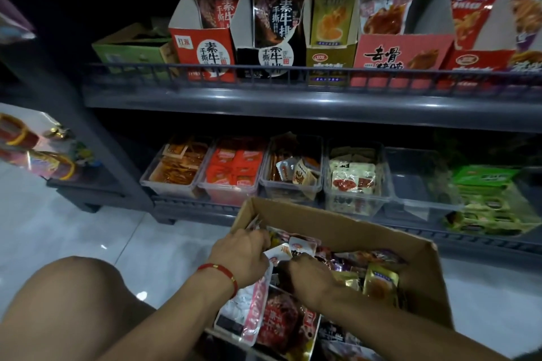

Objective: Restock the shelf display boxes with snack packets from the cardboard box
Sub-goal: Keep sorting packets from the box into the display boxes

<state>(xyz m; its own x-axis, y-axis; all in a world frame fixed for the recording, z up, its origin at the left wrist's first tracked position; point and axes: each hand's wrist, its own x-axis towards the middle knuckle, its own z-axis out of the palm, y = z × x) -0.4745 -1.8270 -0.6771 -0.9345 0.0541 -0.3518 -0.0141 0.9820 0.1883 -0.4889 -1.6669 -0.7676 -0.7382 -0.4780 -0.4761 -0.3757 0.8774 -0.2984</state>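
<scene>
An open cardboard box full of mixed snack packets sits on the floor in front of the shelf. Both my hands are inside it. My left hand, with a red bracelet at the wrist, grips a small bunch of packets, among them a white and red packet. My right hand is curled down among the packets just right of it; what its fingers hold is hidden. On the bottom shelf stand several clear display bins with small packets. One bin looks empty.
The upper shelf carries upright printed display boxes behind a low rail. A green stack of packets lies at the lower right. My bare knee is at the lower left over a white tiled floor. Another rack stands at far left.
</scene>
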